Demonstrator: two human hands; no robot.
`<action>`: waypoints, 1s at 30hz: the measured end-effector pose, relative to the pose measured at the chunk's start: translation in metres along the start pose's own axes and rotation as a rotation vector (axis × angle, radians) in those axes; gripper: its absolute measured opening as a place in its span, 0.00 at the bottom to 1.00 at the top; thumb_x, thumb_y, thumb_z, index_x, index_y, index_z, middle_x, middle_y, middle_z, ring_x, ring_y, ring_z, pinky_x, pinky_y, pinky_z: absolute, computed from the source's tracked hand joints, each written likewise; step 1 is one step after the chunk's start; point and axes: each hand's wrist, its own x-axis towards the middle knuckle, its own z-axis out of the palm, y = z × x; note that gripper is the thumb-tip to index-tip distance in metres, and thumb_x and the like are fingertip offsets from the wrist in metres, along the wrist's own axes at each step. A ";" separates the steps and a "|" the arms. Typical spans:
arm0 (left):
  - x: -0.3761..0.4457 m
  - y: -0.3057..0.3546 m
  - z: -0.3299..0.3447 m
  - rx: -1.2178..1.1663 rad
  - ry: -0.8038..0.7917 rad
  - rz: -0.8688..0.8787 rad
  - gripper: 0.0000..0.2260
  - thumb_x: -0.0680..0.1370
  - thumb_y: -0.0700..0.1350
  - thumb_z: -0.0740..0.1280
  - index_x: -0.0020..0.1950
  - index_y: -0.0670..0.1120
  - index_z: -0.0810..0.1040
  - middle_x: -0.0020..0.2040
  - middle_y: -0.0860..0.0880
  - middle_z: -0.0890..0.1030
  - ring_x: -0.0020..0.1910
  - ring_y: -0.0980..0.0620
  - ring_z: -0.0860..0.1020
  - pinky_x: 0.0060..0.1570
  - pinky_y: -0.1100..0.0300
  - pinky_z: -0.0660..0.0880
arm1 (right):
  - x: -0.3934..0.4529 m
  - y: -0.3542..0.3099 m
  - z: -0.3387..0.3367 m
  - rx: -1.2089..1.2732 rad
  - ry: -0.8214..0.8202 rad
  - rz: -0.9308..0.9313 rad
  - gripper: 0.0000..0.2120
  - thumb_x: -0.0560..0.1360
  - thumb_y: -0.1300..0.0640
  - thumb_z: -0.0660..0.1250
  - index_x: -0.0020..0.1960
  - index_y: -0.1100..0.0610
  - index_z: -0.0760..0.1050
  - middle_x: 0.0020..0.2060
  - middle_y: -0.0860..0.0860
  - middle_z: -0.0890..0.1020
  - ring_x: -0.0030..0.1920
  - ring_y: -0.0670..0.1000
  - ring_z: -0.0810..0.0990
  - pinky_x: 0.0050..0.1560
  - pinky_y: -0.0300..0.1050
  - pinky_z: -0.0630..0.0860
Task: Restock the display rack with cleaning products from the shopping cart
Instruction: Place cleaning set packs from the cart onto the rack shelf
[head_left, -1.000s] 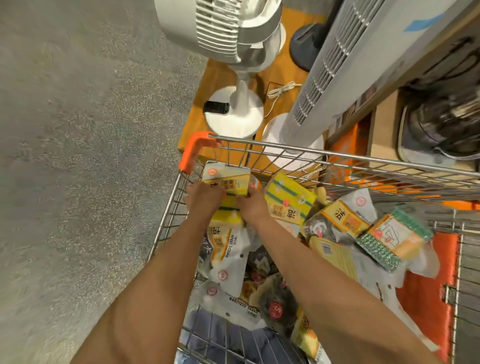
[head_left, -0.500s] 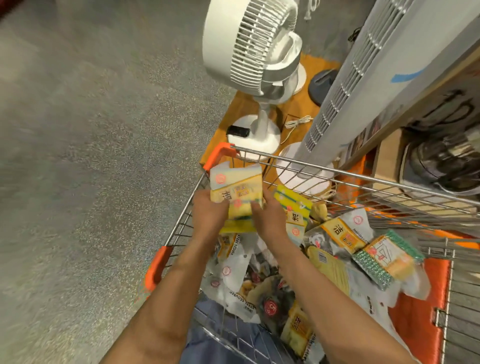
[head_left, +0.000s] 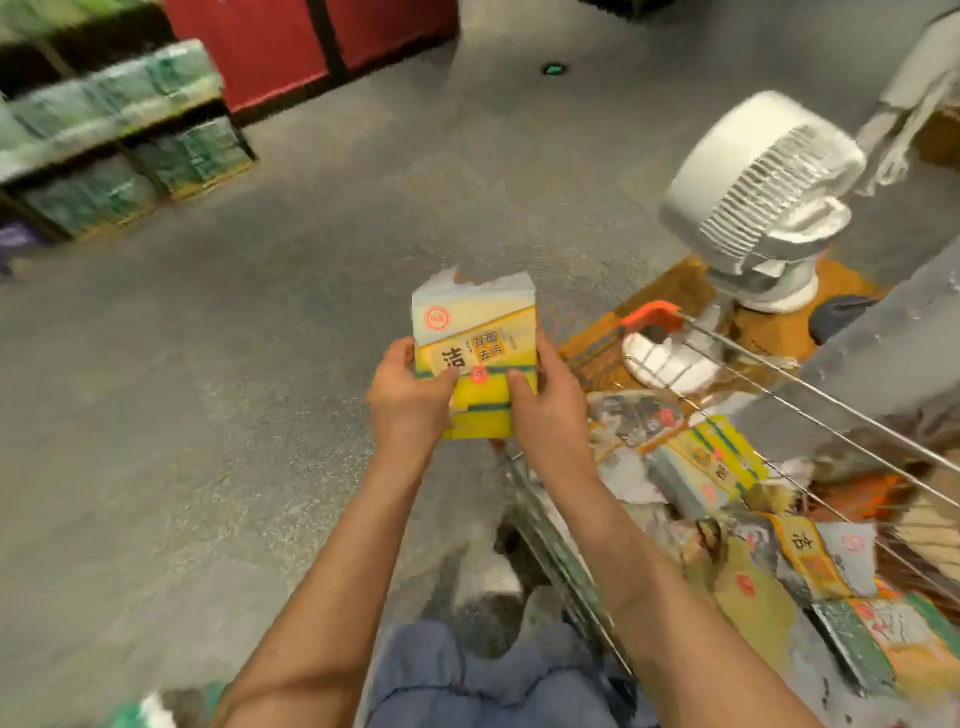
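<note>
Now, from the head camera, both hands are up in front of the body with a yellow sponge pack (head_left: 475, 358) held between them. The left hand (head_left: 410, 402) grips the pack's lower left edge, thumb curled over the front, fingers hidden behind. The right hand (head_left: 545, 400) clamps the lower right edge the same way, thumb on the yellow face, fingers wrapped round the back. The pack stands roughly upright, white and yellow label facing the camera, its clear top flap ragged against the grey floor (head_left: 208, 415). It sits over open floor, just left of the shopping cart (head_left: 779, 395), clear of the cart's wire rim.

Down to the right the cart holds a blurred heap of more cleaning packs (head_left: 711, 467), yellow, green and white wrappers. The cart's orange corner guard (head_left: 649, 314) shows just right of the held pack. Beyond it, further right, a white desk fan (head_left: 758, 197) stands on an orange-brown platform (head_left: 675, 280). Far left, stacks of wrapped green goods (head_left: 119, 150) sit on low shelving, with a red panel (head_left: 291, 47) behind them. Blue trousers (head_left: 493, 680) show at the near edge
</note>
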 end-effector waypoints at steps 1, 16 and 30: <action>-0.009 -0.008 -0.026 -0.014 0.061 -0.014 0.17 0.72 0.38 0.71 0.60 0.42 0.76 0.48 0.52 0.77 0.47 0.54 0.75 0.46 0.64 0.69 | -0.013 -0.009 0.016 -0.011 -0.048 -0.034 0.23 0.75 0.66 0.62 0.70 0.58 0.68 0.59 0.52 0.79 0.56 0.46 0.76 0.55 0.35 0.69; -0.170 -0.119 -0.286 -0.109 0.828 -0.297 0.17 0.74 0.39 0.69 0.63 0.42 0.74 0.55 0.48 0.79 0.50 0.49 0.78 0.44 0.65 0.70 | -0.226 -0.088 0.192 0.068 -0.813 -0.280 0.28 0.72 0.63 0.62 0.71 0.55 0.66 0.61 0.49 0.78 0.58 0.46 0.77 0.61 0.40 0.71; -0.249 -0.204 -0.339 -0.343 1.414 -0.635 0.13 0.73 0.40 0.70 0.55 0.48 0.74 0.44 0.45 0.82 0.34 0.50 0.76 0.36 0.57 0.74 | -0.322 -0.081 0.301 0.014 -1.496 -0.363 0.32 0.72 0.70 0.62 0.71 0.48 0.65 0.57 0.43 0.76 0.51 0.37 0.74 0.48 0.23 0.71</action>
